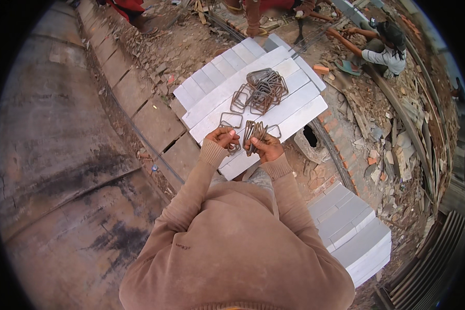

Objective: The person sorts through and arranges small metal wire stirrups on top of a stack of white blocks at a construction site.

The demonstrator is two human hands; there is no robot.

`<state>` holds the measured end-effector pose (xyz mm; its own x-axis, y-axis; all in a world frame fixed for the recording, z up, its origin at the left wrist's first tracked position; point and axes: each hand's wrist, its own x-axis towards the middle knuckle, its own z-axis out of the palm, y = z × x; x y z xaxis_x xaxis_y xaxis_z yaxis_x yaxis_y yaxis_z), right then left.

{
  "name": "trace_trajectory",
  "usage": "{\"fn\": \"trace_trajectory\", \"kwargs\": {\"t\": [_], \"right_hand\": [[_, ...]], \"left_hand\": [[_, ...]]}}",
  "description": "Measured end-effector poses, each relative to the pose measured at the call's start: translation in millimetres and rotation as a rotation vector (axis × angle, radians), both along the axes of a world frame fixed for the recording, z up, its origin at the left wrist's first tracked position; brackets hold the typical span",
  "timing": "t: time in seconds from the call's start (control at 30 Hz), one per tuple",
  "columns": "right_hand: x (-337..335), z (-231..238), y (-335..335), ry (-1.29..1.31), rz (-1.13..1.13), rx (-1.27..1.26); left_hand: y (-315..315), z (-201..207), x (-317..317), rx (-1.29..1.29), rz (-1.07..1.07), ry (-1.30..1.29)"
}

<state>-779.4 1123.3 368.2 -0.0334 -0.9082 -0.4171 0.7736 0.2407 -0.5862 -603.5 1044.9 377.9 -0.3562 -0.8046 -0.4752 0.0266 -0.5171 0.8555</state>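
My right hand (267,148) is closed round a bundle of bent steel rebar stirrups (252,135), rusty square loops held upright side by side. Just left of it, my left hand (223,138) has its thumb and fingers pinched together; whether a loop is between them I cannot make out. Single stirrups (231,120) lie flat around both hands, partly covered by them. Farther off, a tangled heap of stirrups (266,92) rests on the stack of pale grey-white blocks (204,114) under my hands.
A second stack of blocks (346,222) stands at my right. A crouching person (387,54) works at the far right, and another person's arm (253,18) reaches down behind the blocks. Rubble (408,144) covers the right side; a stained concrete slab (72,129) spans the left.
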Motion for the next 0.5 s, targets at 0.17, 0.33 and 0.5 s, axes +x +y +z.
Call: {"fn": "trace_trajectory", "kwargs": {"t": [0.17, 0.33, 0.5], "right_hand": [[4, 14, 1, 0.490, 0.251, -0.009], [10, 13, 7, 0.656, 0.366, -0.012], [7, 5, 11, 0.853, 0.391, -0.012]], "left_hand": [[-5, 7, -11, 0.274, 0.028, 0.065], [-5, -37, -7, 0.422, 0.075, 0.128], [3, -34, -8, 0.440, 0.115, 0.128]]}}
